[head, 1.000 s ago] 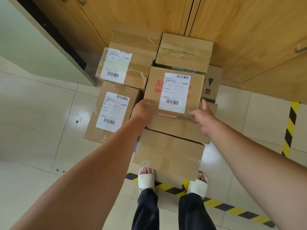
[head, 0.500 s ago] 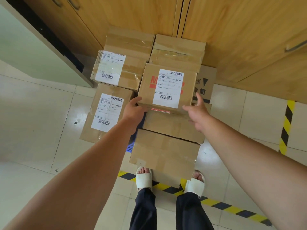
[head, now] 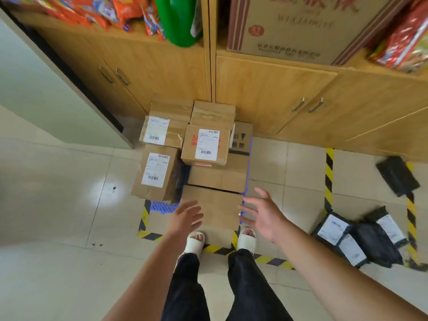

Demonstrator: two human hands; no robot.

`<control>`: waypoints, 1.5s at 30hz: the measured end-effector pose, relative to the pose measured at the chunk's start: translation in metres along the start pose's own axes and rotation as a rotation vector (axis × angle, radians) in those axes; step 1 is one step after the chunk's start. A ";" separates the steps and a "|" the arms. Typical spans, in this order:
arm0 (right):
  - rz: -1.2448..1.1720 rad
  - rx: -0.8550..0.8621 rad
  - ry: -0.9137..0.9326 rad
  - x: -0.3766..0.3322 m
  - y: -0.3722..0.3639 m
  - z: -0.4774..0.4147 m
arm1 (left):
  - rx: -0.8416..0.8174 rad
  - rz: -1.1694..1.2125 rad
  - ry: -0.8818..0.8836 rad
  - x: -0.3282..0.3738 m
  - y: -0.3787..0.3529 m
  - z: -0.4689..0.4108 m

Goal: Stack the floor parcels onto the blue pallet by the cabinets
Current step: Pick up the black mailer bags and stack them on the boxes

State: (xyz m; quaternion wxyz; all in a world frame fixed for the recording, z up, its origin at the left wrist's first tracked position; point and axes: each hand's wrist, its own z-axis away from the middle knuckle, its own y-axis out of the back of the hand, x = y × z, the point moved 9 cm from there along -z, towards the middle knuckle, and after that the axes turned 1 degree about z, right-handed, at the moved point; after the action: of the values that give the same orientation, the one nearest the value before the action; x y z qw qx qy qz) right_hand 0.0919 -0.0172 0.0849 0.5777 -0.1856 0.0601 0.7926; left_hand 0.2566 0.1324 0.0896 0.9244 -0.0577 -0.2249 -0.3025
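Head view: our hands had left the labelled box [head: 203, 147], which sat atop the blue pallet [head: 162, 207] stack at 12 o'clock. Left hand [head: 187, 214] and right hand [head: 264, 214] were apart, splayed, empty. Black mailers [head: 361, 239] lay on the floor at 4 o'clock: likely light, floppy, slick; grip them by the edges.

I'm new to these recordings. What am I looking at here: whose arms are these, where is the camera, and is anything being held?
There is no machine here. A person works with bare hands, and the picture comes from a wide-angle camera worn on their head, looking down. That is why you see their own arms, legs and white slippers. The left hand and right hand are both open over the near end of the stack and hold nothing. Cardboard boxes are stacked on a blue pallet in front of wooden cabinets. On the floor to the right lie black mailer bags with white labels, not yet stacked.
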 end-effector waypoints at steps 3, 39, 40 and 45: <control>0.002 0.103 0.035 0.003 0.025 0.057 | -0.104 -0.046 -0.019 -0.005 -0.004 0.045; -1.283 0.611 0.310 0.322 0.473 0.323 | -0.763 -1.052 -0.111 -0.328 -0.380 0.315; -1.294 0.609 0.308 0.321 0.484 0.321 | -0.746 -1.055 -0.110 -0.330 -0.386 0.312; -1.271 0.596 0.280 0.298 0.540 0.310 | -0.632 -1.037 -0.084 -0.329 -0.429 0.283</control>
State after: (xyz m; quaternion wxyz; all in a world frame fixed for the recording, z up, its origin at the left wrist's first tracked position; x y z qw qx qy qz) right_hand -0.5633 0.1693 0.1988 0.9407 -0.1190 0.2279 0.2212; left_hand -0.3378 0.0290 0.1811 0.5851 -0.2241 -0.1593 -0.7629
